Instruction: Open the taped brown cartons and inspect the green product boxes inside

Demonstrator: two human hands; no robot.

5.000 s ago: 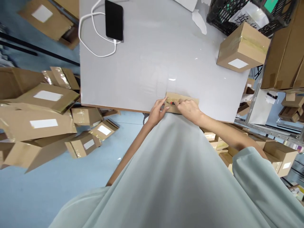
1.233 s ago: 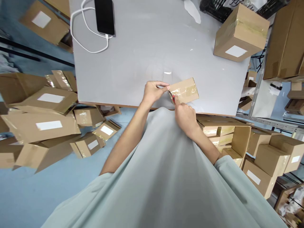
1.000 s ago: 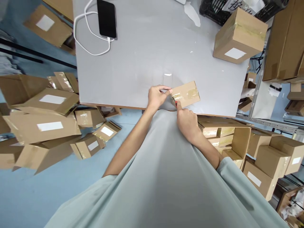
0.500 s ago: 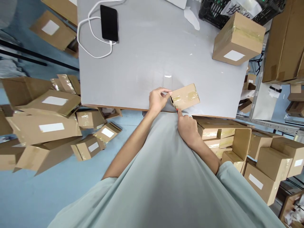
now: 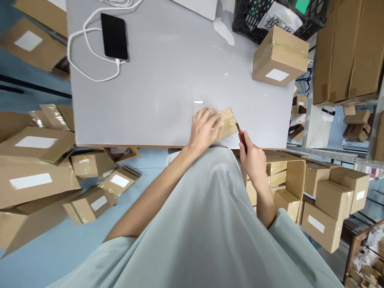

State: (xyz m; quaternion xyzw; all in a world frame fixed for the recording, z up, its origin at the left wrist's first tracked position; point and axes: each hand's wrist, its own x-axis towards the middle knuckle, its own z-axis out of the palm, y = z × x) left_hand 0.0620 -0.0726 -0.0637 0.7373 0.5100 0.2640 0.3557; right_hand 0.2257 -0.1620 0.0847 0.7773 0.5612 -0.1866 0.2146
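Observation:
A small cardboard box point(image 5: 227, 121) with clear tape over its end lies near the front edge of the grey table point(image 5: 162, 92). My left hand point(image 5: 205, 126) rests over the box's left part, gripping it, with its fingers slightly blurred. In my right hand point(image 5: 253, 157) is a red and black utility knife point(image 5: 242, 138). Its blade points up and to the left, at the box's right end, touching or very close to the taped edge. My right fingers are wrapped around the handle.
A black phone point(image 5: 114, 37) with a white cable lies at the table's back left. At the right stand a taped carton point(image 5: 281, 56) and a black plastic crate point(image 5: 249, 22). Cartons crowd the floor at left point(image 5: 33, 160) and the right side point(image 5: 334, 198).
The knife has moved from the box's left end to its right end, its handle now in plain view. My left hand has shifted from the box's corner onto its top.

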